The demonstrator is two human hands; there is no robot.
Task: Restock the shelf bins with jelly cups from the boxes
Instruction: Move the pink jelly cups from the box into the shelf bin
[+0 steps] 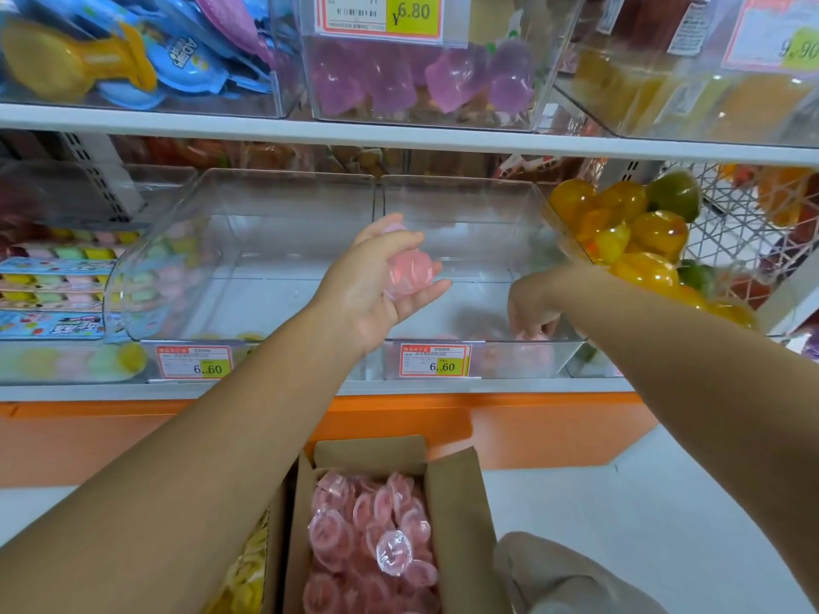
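Right hand (529, 303) low in bin (487, 232) — grip indistinct.

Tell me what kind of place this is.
Likely a shop's sweets aisle: clear shelf bins carry price tags, and an open cardboard box of pink jelly cups sits below.

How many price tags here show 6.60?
2. The left 6.60 tag fronts the left bin; the right 6.60 tag fronts the middle bin. More may be hidden.
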